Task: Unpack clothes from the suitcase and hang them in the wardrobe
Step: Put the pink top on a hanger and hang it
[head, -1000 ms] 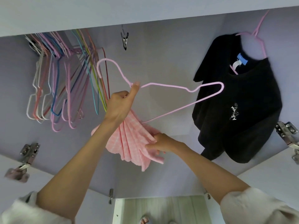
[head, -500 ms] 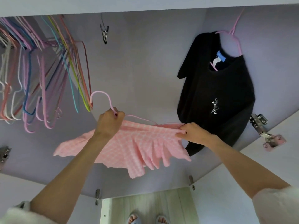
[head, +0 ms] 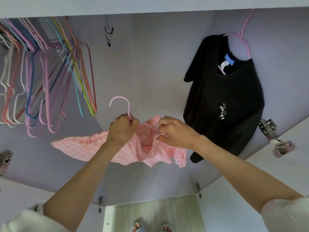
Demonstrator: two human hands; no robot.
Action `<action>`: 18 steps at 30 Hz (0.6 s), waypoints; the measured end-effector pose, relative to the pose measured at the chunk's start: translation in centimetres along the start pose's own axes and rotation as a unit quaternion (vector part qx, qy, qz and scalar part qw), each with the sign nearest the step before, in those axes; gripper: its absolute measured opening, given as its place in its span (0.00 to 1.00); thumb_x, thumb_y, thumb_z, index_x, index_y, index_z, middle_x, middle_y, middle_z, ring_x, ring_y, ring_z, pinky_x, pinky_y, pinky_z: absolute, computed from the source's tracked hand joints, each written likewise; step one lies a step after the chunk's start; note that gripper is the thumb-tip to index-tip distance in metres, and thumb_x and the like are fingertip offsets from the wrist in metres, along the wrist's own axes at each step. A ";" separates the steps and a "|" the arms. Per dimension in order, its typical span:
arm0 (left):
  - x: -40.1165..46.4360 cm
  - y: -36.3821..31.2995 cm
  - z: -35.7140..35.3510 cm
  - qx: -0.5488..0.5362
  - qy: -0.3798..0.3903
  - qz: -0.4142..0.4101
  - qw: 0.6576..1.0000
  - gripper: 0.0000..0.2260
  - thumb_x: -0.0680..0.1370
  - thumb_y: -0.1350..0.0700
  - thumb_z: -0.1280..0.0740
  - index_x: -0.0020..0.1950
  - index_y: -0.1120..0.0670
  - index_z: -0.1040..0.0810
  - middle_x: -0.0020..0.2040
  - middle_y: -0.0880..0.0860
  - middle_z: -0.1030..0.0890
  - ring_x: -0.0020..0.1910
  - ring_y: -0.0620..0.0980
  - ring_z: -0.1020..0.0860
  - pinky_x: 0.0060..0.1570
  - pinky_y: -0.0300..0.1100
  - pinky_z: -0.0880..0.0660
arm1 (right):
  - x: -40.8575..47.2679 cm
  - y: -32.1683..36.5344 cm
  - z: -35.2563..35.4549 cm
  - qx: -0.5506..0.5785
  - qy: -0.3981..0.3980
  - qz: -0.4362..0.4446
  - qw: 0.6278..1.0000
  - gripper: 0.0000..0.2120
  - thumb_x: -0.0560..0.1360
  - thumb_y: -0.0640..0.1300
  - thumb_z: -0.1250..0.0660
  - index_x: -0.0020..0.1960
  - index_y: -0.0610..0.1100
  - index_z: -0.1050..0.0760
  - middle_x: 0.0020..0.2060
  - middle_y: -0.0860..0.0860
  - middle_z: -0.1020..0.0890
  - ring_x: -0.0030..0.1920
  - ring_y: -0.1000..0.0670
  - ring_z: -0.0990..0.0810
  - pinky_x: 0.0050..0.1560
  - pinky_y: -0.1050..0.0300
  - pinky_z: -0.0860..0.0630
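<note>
Since 0.5 s ago the right hand (head: 175, 131) has slid left, close to the left hand (head: 122, 129), & now pinches a thin strap of the pink top (head: 80, 148). Left fingers are curled tight round the neck of the pink hanger (head: 124, 104), mid-scene, in front of the wardrobe's back wall. Done: black shirt (head: 224, 104) hangs far right. Left: get the top on, hook it up. Top is soft, checked, floppy; hanger is thin bent wire. Spare hangers (head: 50, 77) hang far left.
</note>
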State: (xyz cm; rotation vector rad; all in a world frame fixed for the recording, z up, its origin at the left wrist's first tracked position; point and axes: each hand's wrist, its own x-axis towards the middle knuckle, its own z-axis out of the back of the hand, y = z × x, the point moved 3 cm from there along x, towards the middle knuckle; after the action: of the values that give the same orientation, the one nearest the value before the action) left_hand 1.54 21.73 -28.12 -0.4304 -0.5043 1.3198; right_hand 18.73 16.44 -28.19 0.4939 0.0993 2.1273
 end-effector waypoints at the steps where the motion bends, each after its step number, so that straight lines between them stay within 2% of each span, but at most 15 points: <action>1: 0.1 0.1 0.4 -0.011 -0.006 0.002 1.000 0.11 0.77 0.59 0.42 0.38 0.62 0.28 0.32 0.58 0.26 0.35 0.60 0.26 0.39 0.44 0.31 | 0.2 -0.2 -0.3 0.046 -0.003 -0.026 0.999 0.06 0.71 0.43 0.34 0.40 0.41 0.21 0.44 0.48 0.22 0.41 0.51 0.23 0.41 0.62 0.24; 2: 0.1 0.2 0.9 -0.020 -0.012 0.003 1.000 0.11 0.77 0.59 0.42 0.39 0.63 0.27 0.33 0.59 0.25 0.35 0.59 0.26 0.38 0.44 0.31 | 0.2 -0.7 -0.4 0.095 0.004 -0.073 0.993 0.07 0.72 0.42 0.32 0.50 0.43 0.22 0.54 0.49 0.26 0.46 0.53 0.25 0.48 0.65 0.26; 3: 0.1 0.2 1.3 -0.028 -0.016 0.001 0.999 0.11 0.78 0.59 0.42 0.40 0.64 0.26 0.33 0.59 0.25 0.35 0.59 0.27 0.38 0.43 0.32 | 0.1 -1.1 -0.7 0.149 0.023 -0.123 0.981 0.15 0.73 0.40 0.31 0.60 0.45 0.26 0.61 0.50 0.32 0.49 0.54 0.26 0.51 0.69 0.28; 5: 0.1 0.0 1.9 -0.047 -0.027 -0.003 0.999 0.11 0.78 0.60 0.42 0.40 0.65 0.26 0.31 0.59 0.26 0.33 0.57 0.28 0.37 0.44 0.33 | 0.2 -2.2 -1.2 0.209 0.029 -0.183 0.960 0.27 0.74 0.37 0.32 0.70 0.45 0.36 0.69 0.49 0.39 0.50 0.50 0.23 0.53 0.72 0.29; 6: 0.0 -0.1 2.1 -0.055 -0.032 -0.005 0.998 0.11 0.78 0.61 0.42 0.39 0.64 0.27 0.29 0.57 0.27 0.31 0.54 0.29 0.36 0.43 0.33 | 0.3 -2.5 -1.2 0.199 0.039 -0.202 0.958 0.28 0.74 0.36 0.33 0.71 0.44 0.37 0.69 0.48 0.38 0.51 0.47 0.23 0.54 0.70 0.28; 7: 0.0 -0.2 2.3 -0.060 -0.037 -0.006 0.998 0.11 0.78 0.61 0.42 0.38 0.63 0.28 0.27 0.55 0.29 0.29 0.51 0.31 0.35 0.42 0.35 | 0.6 -2.7 -1.4 0.173 0.052 -0.213 0.960 0.25 0.74 0.38 0.34 0.70 0.43 0.35 0.67 0.46 0.34 0.52 0.45 0.23 0.55 0.65 0.28; 8: 0.0 -0.2 2.4 -0.064 -0.039 -0.009 0.997 0.10 0.78 0.61 0.42 0.37 0.62 0.28 0.26 0.53 0.31 0.28 0.48 0.32 0.34 0.41 0.36 | 0.8 -3.0 -1.6 0.119 0.079 -0.233 0.962 0.16 0.75 0.40 0.35 0.63 0.41 0.28 0.61 0.45 0.29 0.51 0.44 0.23 0.54 0.60 0.28; 9: 0.0 -0.4 2.4 -0.069 -0.039 -0.012 0.997 0.10 0.78 0.61 0.42 0.37 0.62 0.28 0.26 0.52 0.32 0.27 0.46 0.32 0.34 0.41 0.37 | 1.0 -3.1 -1.6 0.067 0.102 -0.254 0.960 0.08 0.76 0.44 0.37 0.51 0.40 0.25 0.51 0.45 0.25 0.47 0.44 0.24 0.49 0.56 0.29; 10: 0.0 -0.5 2.4 -0.075 -0.038 -0.019 0.996 0.11 0.78 0.61 0.42 0.37 0.61 0.29 0.26 0.51 0.32 0.27 0.46 0.33 0.34 0.41 0.38 | 0.9 -3.3 -1.7 0.018 0.109 -0.278 0.954 0.13 0.78 0.48 0.39 0.39 0.40 0.27 0.40 0.47 0.25 0.42 0.45 0.26 0.44 0.55 0.31; 11: 0.0 -0.7 2.4 -0.081 -0.037 -0.026 0.996 0.12 0.79 0.61 0.43 0.36 0.60 0.30 0.26 0.51 0.33 0.27 0.46 0.33 0.33 0.40 0.39 | 0.9 -3.6 -2.0 0.006 0.100 -0.298 0.949 0.19 0.80 0.50 0.42 0.33 0.42 0.33 0.32 0.50 0.29 0.39 0.46 0.29 0.42 0.55 0.34; 13: 0.1 -0.9 2.3 -0.096 -0.037 -0.035 0.994 0.13 0.80 0.57 0.42 0.36 0.60 0.29 0.26 0.52 0.34 0.27 0.47 0.34 0.31 0.40 0.39 | 0.6 -4.1 -2.3 0.022 0.038 -0.316 0.948 0.23 0.81 0.52 0.45 0.29 0.45 0.39 0.25 0.53 0.34 0.34 0.46 0.31 0.42 0.56 0.37; 14: 0.1 -0.8 2.4 -0.103 -0.037 -0.041 0.993 0.15 0.80 0.54 0.41 0.37 0.60 0.29 0.27 0.53 0.33 0.28 0.48 0.33 0.30 0.39 0.38 | 0.4 -4.3 -2.3 0.009 0.007 -0.311 0.950 0.23 0.81 0.51 0.44 0.28 0.45 0.40 0.24 0.53 0.35 0.32 0.46 0.31 0.42 0.57 0.38; 16: 0.1 0.0 2.4 -0.100 -0.039 -0.059 0.992 0.17 0.80 0.50 0.40 0.33 0.56 0.32 0.28 0.53 0.33 0.29 0.48 0.33 0.30 0.36 0.36 | -0.2 -5.1 -1.8 0.011 -0.042 -0.319 0.947 0.22 0.79 0.47 0.42 0.29 0.39 0.34 0.22 0.51 0.34 0.29 0.45 0.31 0.41 0.56 0.37; 18: -0.2 1.3 2.4 -0.062 -0.034 -0.071 0.995 0.17 0.79 0.50 0.39 0.31 0.51 0.37 0.26 0.49 0.35 0.27 0.45 0.35 0.30 0.40 0.37 | -0.9 -6.2 -0.8 0.029 -0.072 -0.334 0.939 0.20 0.79 0.45 0.40 0.31 0.35 0.29 0.22 0.49 0.33 0.29 0.43 0.30 0.40 0.55 0.34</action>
State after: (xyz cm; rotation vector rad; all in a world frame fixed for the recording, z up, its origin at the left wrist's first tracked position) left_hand -0.86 21.82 -26.93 -0.4457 -0.6647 1.1731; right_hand 23.64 19.38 -30.79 0.5537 0.2150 1.4210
